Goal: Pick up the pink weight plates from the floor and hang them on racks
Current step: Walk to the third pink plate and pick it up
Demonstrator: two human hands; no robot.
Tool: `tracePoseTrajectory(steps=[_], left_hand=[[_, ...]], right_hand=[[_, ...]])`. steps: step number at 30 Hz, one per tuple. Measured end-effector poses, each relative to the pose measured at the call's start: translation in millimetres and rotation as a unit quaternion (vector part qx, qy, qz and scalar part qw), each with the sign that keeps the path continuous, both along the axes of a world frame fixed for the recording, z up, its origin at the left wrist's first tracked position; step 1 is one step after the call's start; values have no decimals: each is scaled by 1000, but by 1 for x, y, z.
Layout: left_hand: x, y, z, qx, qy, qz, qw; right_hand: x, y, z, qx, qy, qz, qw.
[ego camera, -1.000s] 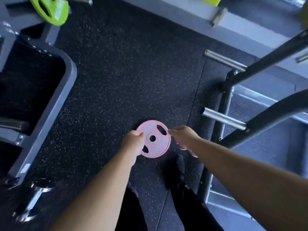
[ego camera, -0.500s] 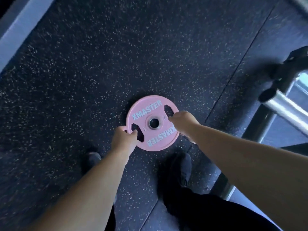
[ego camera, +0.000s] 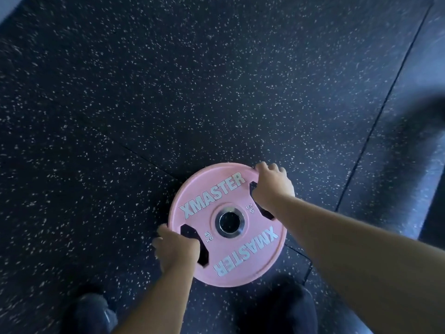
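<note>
A round pink weight plate [ego camera: 237, 257] with white XMASTER lettering and a steel-ringed centre hole lies flat on the black speckled rubber floor [ego camera: 168, 92], just ahead of my feet. My left hand [ego camera: 177, 249] wraps the plate's near-left rim with its fingers in the grip slot there. My right hand [ego camera: 273, 185] clasps the far-right rim at the other slot. No rack shows in this view.
My two dark shoes [ego camera: 89, 312] stand below the plate, left and right. A blurred dark and grey bar [ego camera: 431, 189] runs down the right edge. Seams between floor mats cross near the plate. A pale strip shows at the top-left corner.
The view has dropped much closer to the floor and the plate fills more of it. Both hands have closed around the plate's rim at the slots. The rack pegs have left the frame.
</note>
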State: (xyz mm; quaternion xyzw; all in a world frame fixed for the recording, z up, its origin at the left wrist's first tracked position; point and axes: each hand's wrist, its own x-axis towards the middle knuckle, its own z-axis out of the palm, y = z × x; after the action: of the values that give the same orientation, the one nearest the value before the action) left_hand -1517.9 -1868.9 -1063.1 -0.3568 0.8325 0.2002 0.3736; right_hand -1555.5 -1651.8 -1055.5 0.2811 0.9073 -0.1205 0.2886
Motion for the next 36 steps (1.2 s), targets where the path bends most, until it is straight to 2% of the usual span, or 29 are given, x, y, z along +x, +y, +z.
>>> tracePoseTrajectory(steps=[5,11,14,19,25,29,36], left_hand=[[-2,-1,-16,-28,27,-22,999],[-3,-8,-17,-24,26,-52,998],[-7,-8,-12,-9,32,-60,998],[-16,-4,12,25,50,-73,996],[-14,-1,85,97,73,-128,984],[-39,1,167,104,119,-176,972],[-97,3,330,105,214,-311,920]], right_hand=[[-6,1,-16,17,31,7,999],[-13,5,-16,16,12,43,999],[-11,10,-9,21,19,57,998],[4,24,21,31,30,25,999],[56,28,105,-20,72,-80,994],[89,17,188,-58,110,-164,978],[98,-16,335,-38,178,-295,938]])
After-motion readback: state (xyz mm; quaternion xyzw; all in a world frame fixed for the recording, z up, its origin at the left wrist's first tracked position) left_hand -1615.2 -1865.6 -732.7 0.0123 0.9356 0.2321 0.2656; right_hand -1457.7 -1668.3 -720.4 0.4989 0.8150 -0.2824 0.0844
